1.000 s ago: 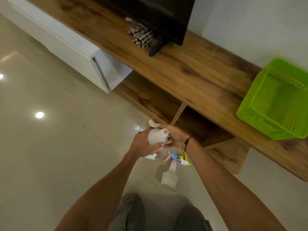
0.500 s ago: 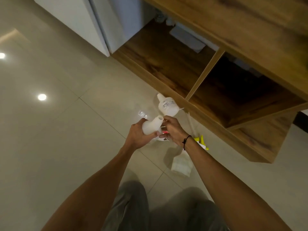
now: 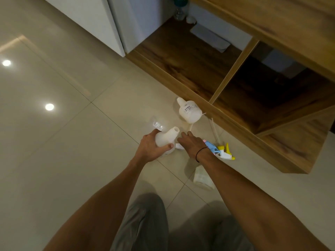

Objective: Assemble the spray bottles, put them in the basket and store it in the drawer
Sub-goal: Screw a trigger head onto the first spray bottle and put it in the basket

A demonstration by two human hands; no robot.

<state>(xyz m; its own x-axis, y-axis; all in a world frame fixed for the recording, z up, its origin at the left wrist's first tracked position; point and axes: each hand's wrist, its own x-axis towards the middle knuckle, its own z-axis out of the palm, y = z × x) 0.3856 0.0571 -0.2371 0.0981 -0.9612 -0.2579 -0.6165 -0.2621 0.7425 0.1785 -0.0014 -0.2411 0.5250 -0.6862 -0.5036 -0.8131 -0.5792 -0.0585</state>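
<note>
My left hand (image 3: 149,148) grips a white spray bottle body (image 3: 165,138), its bare neck pointing up and right. My right hand (image 3: 193,144) is spread palm-down just right of it, low over a white sprayer head (image 3: 178,146) on the floor; I cannot see any grip on it. A labelled white bottle (image 3: 190,113) lies near the cabinet. A blue-and-pink sprayer head (image 3: 211,149) and a yellow-and-white one (image 3: 225,153) lie right of my wrist, with dip tubes (image 3: 214,131) beside them. Another pale bottle (image 3: 202,178) shows under my right forearm. The basket is out of view.
A clear bottle (image 3: 157,124) lies on the tiled floor (image 3: 72,142) behind my left hand. The wooden cabinet's open shelf (image 3: 181,57) and its divider (image 3: 233,69) stand ahead, with a white drawer front (image 3: 108,24) at the upper left. My grey-trousered knees (image 3: 145,223) are below.
The view has tilted down, so the green basket and television have left it. Both hands have dropped toward the floor. My right hand has come off the bottle and spread over the sprayer heads.
</note>
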